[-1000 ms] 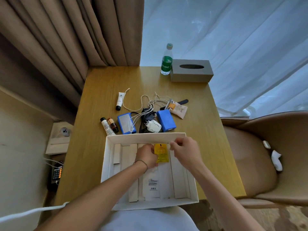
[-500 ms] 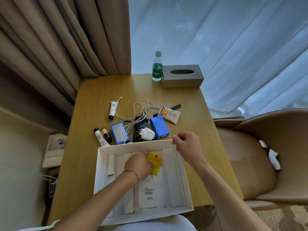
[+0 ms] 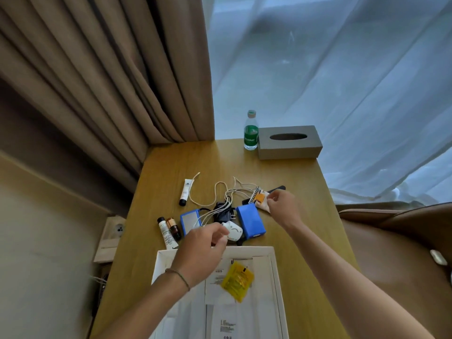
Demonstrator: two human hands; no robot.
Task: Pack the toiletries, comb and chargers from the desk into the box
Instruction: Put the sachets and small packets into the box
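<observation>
The white box (image 3: 274,265) sits at the desk's near edge with a yellow sachet (image 3: 237,281) lying inside. My left hand (image 3: 203,245) reaches past the box's far rim, fingers apart, its tips at the white charger (image 3: 234,231). My right hand (image 3: 281,206) pinches the edge of a beige and orange sachet (image 3: 259,199) that lies on the black comb (image 3: 278,188). Two blue packs (image 3: 250,221) (image 3: 189,220), a black charger (image 3: 223,212), tangled white cables (image 3: 220,189), a white tube (image 3: 186,192) and two small bottles (image 3: 166,232) (image 3: 174,228) lie on the desk.
A green-labelled water bottle (image 3: 251,133) and a grey tissue box (image 3: 288,143) stand at the desk's far edge. Curtains hang behind. A brown chair (image 3: 391,241) is at the right, and a wall socket (image 3: 117,228) at the left.
The yellow sachet was let go in the box. My left hand moved forward out of the box to the white charger. My right hand went from the box's rim to the beige sachet.
</observation>
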